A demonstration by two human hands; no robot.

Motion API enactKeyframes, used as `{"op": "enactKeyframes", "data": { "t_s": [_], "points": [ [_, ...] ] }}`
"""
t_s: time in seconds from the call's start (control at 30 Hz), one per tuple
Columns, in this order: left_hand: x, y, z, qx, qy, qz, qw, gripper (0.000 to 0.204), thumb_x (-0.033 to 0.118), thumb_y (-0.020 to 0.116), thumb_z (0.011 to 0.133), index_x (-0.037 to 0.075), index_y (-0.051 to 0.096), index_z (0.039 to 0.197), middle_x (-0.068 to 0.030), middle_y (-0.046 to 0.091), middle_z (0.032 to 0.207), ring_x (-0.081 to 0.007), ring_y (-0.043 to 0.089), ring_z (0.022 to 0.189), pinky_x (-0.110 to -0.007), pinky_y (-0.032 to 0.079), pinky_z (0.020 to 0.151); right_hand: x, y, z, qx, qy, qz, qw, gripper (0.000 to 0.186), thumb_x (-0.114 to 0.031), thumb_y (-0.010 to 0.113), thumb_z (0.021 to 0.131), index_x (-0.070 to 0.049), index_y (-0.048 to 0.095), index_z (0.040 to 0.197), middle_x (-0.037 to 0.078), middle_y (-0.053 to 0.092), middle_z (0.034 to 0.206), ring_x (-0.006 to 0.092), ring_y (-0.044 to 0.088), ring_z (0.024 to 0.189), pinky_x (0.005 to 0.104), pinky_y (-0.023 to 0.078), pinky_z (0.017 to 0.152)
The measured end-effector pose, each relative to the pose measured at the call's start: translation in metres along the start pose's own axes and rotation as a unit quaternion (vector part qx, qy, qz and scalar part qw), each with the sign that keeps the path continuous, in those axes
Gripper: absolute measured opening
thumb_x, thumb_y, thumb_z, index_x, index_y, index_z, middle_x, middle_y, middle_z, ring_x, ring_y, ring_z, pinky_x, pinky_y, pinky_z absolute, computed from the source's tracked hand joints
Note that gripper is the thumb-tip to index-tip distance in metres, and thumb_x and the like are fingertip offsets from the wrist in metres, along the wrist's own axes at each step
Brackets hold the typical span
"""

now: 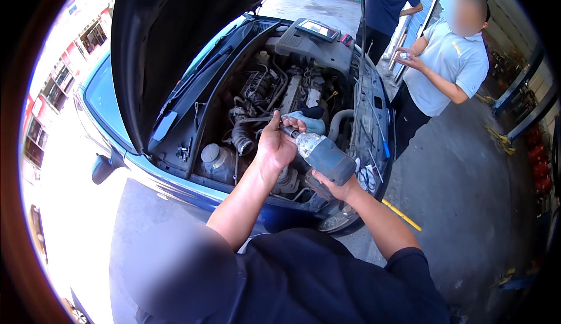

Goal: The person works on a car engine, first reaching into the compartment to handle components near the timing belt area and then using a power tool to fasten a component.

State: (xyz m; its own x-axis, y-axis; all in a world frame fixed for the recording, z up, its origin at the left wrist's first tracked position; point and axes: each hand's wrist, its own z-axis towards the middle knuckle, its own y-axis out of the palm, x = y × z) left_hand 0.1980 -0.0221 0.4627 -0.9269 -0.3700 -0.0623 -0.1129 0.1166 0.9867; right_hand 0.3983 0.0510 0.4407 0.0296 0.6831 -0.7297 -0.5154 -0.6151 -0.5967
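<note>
The head camera looks down from close above over an open engine bay (274, 107), facing forward.

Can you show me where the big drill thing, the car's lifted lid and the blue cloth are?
Grey-blue power tool (328, 159), head view, on its body.
Raised dark car bonnet (175, 37), head view, on its underside.
Light blue cloth (312, 122), head view, on its middle.

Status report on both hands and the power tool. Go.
Right hand grips the impact wrench by its handle. Left hand steadies its nose over the engine bay. Blue cloth just beyond the tool tip; hood is raised.
</note>
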Motion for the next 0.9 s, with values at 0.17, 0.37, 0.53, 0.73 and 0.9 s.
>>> {"op": "enactKeyframes", "data": {
  "t_s": [0.17,0.37,0.53,0.73,0.9],
  "points": [
    [-0.022,0.025,-0.007,0.050,0.073,0.045,0.995,0.043,0.035,0.045,0.107,0.002,0.051,0.080,-0.0089,0.056,0.076,-0.0237,0.056,0.077,-0.043,0.052,0.092,0.006,-0.009,-0.003,-0.035,0.096,0.127,0.987,0.027,-0.025,0.070,0.089,-0.004,0.068,0.106,0.015,0.071,0.101,0.0331,0.066,0.094,0.0397,0.052,0.085],
    [-0.018,0.026,0.005,-0.021,0.058,-0.009,0.998,0.044,0.034,0.044,0.107,-0.001,0.051,0.081,-0.0131,0.059,0.082,-0.0272,0.061,0.085,-0.046,0.050,0.100,-0.007,-0.022,0.010,-0.012,0.039,0.100,0.994,0.028,-0.023,0.072,0.086,-0.003,0.068,0.106,0.016,0.071,0.103,0.0348,0.067,0.094,0.0405,0.053,0.085],
    [-0.020,0.034,0.011,0.027,0.074,0.002,0.997,0.039,0.028,0.044,0.107,-0.001,0.050,0.083,-0.0141,0.061,0.088,-0.0290,0.065,0.093,-0.049,0.048,0.106,-0.009,-0.035,0.016,0.041,-0.071,0.001,0.997,0.028,-0.019,0.074,0.083,-0.003,0.069,0.105,0.017,0.071,0.104,0.0357,0.068,0.097,0.0411,0.054,0.088],
    [-0.021,0.037,0.006,0.029,0.046,0.048,0.997,0.036,0.028,0.046,0.107,0.002,0.048,0.082,-0.0151,0.062,0.091,-0.0305,0.066,0.096,-0.051,0.048,0.106,-0.009,-0.049,0.018,0.010,-0.062,0.000,0.998,0.031,-0.018,0.077,0.080,-0.003,0.069,0.105,0.017,0.073,0.101,0.0339,0.070,0.095,0.0379,0.055,0.088],
    [-0.037,0.038,0.005,0.116,0.066,0.130,0.983,0.038,0.032,0.048,0.106,0.004,0.046,0.080,-0.0162,0.062,0.093,-0.0338,0.066,0.098,-0.054,0.048,0.105,0.004,-0.045,0.019,-0.016,-0.032,0.006,0.999,0.033,-0.022,0.076,0.082,-0.002,0.068,0.108,0.017,0.072,0.104,0.0329,0.069,0.099,0.0388,0.053,0.090]
  ]
}}
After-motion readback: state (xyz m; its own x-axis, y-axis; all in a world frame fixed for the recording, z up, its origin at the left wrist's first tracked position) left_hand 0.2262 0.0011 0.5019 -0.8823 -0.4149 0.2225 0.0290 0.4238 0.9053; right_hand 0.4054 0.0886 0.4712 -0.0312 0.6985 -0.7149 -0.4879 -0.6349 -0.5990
